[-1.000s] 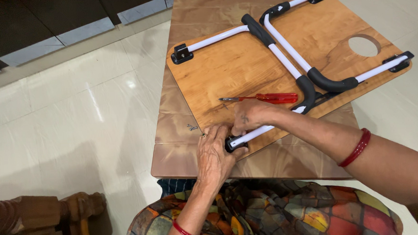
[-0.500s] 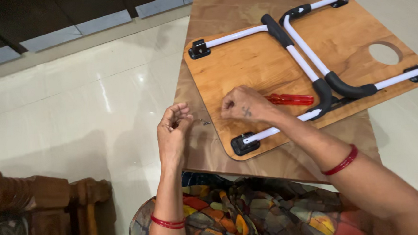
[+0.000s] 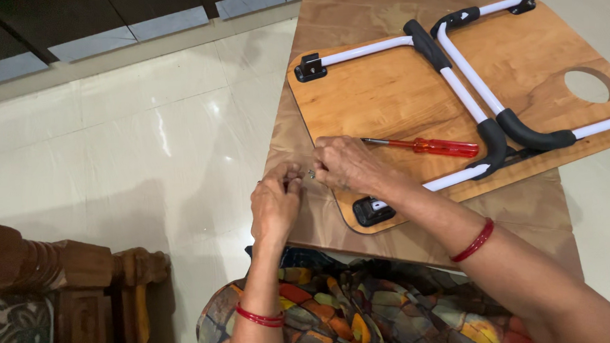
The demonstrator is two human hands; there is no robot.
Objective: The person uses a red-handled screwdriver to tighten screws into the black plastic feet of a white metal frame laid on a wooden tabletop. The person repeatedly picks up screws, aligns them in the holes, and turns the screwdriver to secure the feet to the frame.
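While pinching a tiny screw [image 3: 310, 172] between the fingertips of both, left hand [image 3: 275, 206] and right hand [image 3: 346, 166] meet just off the near-left edge of the wooden board [image 3: 377, 103] — both closed to a fine pinch. Beyond the right hand, on the board, an orange screwdriver [image 3: 424, 146], long axis pointing left-right, tip toward the hands — nearer the right. Black bracket [image 3: 373, 210] just below that wrist.

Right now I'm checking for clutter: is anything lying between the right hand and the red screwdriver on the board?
Nothing visible does. The right hand meets the left hand over a small screw at the wooden board's near edge. The screwdriver lies just beyond it on bare wood; the white tube legs sit farther back.
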